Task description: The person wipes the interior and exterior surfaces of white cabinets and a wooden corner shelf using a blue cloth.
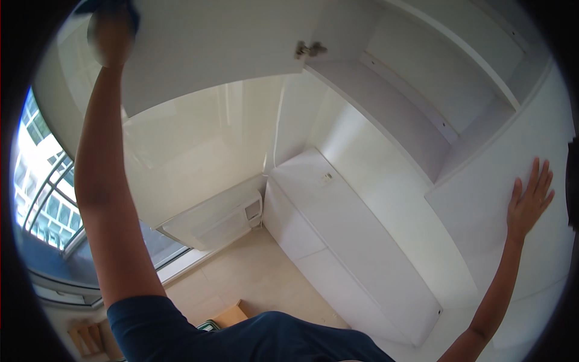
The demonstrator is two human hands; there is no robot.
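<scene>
High at the left, my left hand [113,42] is raised with a dark blue cloth [131,17] in it, by the outer edge of an open white cabinet door [211,48]. The hand is blurred, and part of the cloth runs out of view. A metal hinge [309,50] joins this door to a white wall cabinet [392,114], whose shelves are bare. Far to the right, my right hand [528,206] lies flat on a white panel [470,220] with its fingers stretched out and nothing in them.
Below the wall cabinet stands a long, low white cabinet [356,241] with a small pale item on top. A white panel-shaped unit [211,220] is at the far wall. There is a window [51,181] at left and wooden things [232,315] on the floor.
</scene>
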